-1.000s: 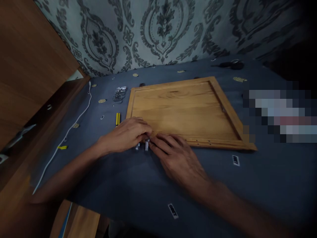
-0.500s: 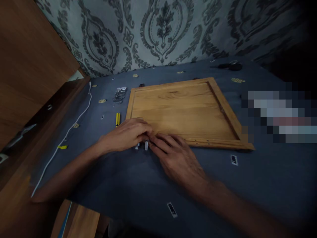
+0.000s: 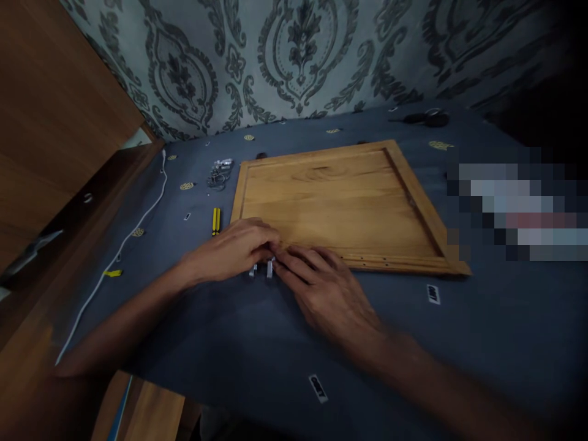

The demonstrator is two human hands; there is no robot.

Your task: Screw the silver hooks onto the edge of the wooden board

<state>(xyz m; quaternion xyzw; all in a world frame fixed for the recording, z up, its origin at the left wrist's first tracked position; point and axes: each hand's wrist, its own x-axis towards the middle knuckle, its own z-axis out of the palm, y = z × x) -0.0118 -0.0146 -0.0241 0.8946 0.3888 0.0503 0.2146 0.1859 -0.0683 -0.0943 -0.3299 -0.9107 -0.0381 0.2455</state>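
Note:
A wooden framed panel (image 3: pixel 316 196) lies flat on the cloth, with small dark holes along its near rail. At the left part of that rail a small silver metal fitting (image 3: pixel 270 269) sticks out in two prongs; its upper part is hidden by fingers. My left hand (image 3: pixel 234 248) is closed, thumb and fingers pinched over the fitting from the left. Against the same rail lies my right hand (image 3: pixel 324 285), its index fingertip meeting the left fingers at the fitting and its other fingers along the wood. Its thumb is mostly hidden.
Yellow-handled tool (image 3: pixel 216 221) lies left of the panel. Behind it are loose metal parts (image 3: pixel 220 173). A white cable (image 3: pixel 142 223) with a yellow tag (image 3: pixel 113 273) runs along the left edge. A black tool (image 3: pixel 425 117) lies at the back right. Patterned fabric (image 3: pixel 301 55) rises behind.
The whole view has shifted slightly. Both hands stay at the metal fitting on the panel's near rail, with hardly any visible movement of the fingers.

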